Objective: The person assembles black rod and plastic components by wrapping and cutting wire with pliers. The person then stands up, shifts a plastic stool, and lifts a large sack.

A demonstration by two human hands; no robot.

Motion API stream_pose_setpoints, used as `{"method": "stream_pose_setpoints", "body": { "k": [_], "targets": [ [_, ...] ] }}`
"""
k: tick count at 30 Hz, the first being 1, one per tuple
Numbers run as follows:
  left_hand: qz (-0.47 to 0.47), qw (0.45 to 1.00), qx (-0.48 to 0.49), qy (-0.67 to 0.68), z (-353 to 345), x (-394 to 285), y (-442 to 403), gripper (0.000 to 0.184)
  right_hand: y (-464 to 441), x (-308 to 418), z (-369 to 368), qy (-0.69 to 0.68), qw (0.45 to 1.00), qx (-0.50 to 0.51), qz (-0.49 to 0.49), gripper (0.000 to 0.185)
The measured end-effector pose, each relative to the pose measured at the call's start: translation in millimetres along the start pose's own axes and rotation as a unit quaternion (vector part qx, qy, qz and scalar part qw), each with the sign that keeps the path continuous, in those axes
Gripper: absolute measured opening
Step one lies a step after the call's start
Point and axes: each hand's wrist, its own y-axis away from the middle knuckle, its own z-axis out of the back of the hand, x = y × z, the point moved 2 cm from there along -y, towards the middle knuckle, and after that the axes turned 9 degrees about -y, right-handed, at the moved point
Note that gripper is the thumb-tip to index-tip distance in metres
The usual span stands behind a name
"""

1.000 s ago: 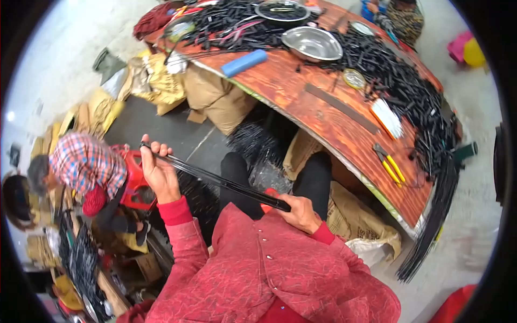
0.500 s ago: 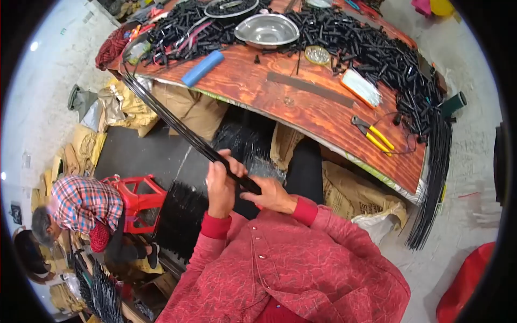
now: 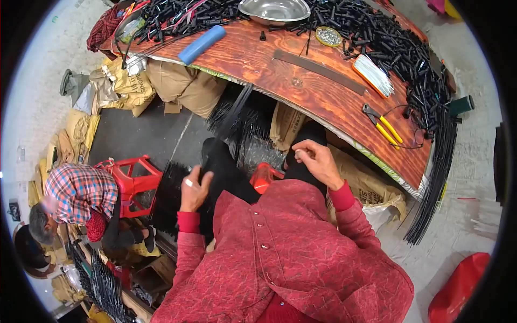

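Note:
My left hand, a white band on one finger, hovers over my dark trouser leg with its fingers apart and nothing in it. Over my other thigh, near the table's front edge, is my right hand, fingers loosely bent and no object visible in them. A blurred bundle of thin black rods slants below the table edge, apart from both hands. Its lower end merges with a dark heap of rods on the floor.
The wooden table carries piled black tubes, a metal bowl, a blue roll and yellow-handled pincers. Long rods hang off its right end. A co-worker sits beside a red stool at left.
Both hands have let go of the black rod bundle and moved apart, left hand leftward, right hand right and up. The bundle now slants under the table edge. The view has shifted slightly.

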Motion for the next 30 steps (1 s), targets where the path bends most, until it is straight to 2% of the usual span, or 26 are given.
{"method": "stream_pose_setpoints", "body": {
  "k": [1, 2, 3, 5, 9, 11, 14, 15, 16, 17, 18, 23, 26, 30],
  "targets": [
    [0.016, 0.999, 0.01, 0.029, -8.0, -1.7, 6.6, 0.03, 1.3, 3.7, 2.8, -0.003, 1.0, -0.007, -0.006, 0.02],
    [0.036, 0.991, 0.055, 0.118, -33.8, 5.6, 22.4, 0.033, 1.5, 7.8, 5.0, -0.006, 1.0, -0.013, -0.006, 0.019],
    [0.04, 0.994, 0.054, 0.084, -40.0, 2.0, 26.6, 0.032, 2.6, 9.2, 4.2, -0.006, 1.0, -0.013, -0.012, 0.019],
    [0.097, 0.985, 0.125, 0.074, -47.0, -2.2, 34.3, 0.032, 3.3, 11.9, 0.9, -0.005, 1.0, -0.014, -0.021, 0.019],
    [0.074, 0.983, 0.108, 0.127, -43.3, -21.9, 20.1, 0.031, 2.5, -2.1, -14.5, 0.021, 0.999, 0.007, -0.037, 0.018],
    [0.047, 0.986, 0.082, 0.137, -49.4, -15.1, 8.8, 0.03, 1.5, -6.8, -25.6, 0.107, 0.991, 0.029, 0.072, 0.018],
    [0.014, 0.99, 0.005, 0.139, -41.4, -17.3, -9.7, 0.032, 1.3, 13.2, -42.1, 0.15, 0.983, 0.071, 0.074, 0.014],
    [0.008, 0.99, 0.017, 0.143, -33.8, -21.6, -12.9, 0.032, -0.6, 7.8, -47.4, 0.143, 0.984, 0.082, 0.068, 0.015],
    [0.023, 0.995, 0.064, 0.072, -25.5, -21.5, -12.0, 0.033, -2.2, 10.9, -52.2, 0.131, 0.986, 0.096, 0.029, 0.016],
    [0.027, 0.99, 0.093, 0.104, -33.6, -8.2, -7.4, 0.036, -1.9, 11.9, -54.8, 0.123, 0.986, 0.113, -0.016, 0.017],
    [-0.004, 0.99, 0.118, 0.071, -37.9, 2.6, -2.8, 0.04, -0.9, 4.4, -55.0, 0.144, 0.982, 0.12, -0.011, 0.016],
    [0.039, 0.95, 0.301, -0.072, -47.5, 36.5, 30.5, 0.056, 9.4, -10.8, -47.6, 0.216, 0.966, 0.139, -0.006, 0.016],
    [0.087, 0.935, 0.323, -0.116, -61.9, 54.5, 41.1, 0.057, 6.5, -29.4, -43.7, 0.253, 0.956, 0.146, -0.021, 0.018],
    [0.118, 0.931, 0.329, -0.104, -79.7, 68.1, 27.5, 0.053, 11.2, -45.6, -39.1, 0.282, 0.947, 0.152, -0.032, 0.02]
  ]
}}
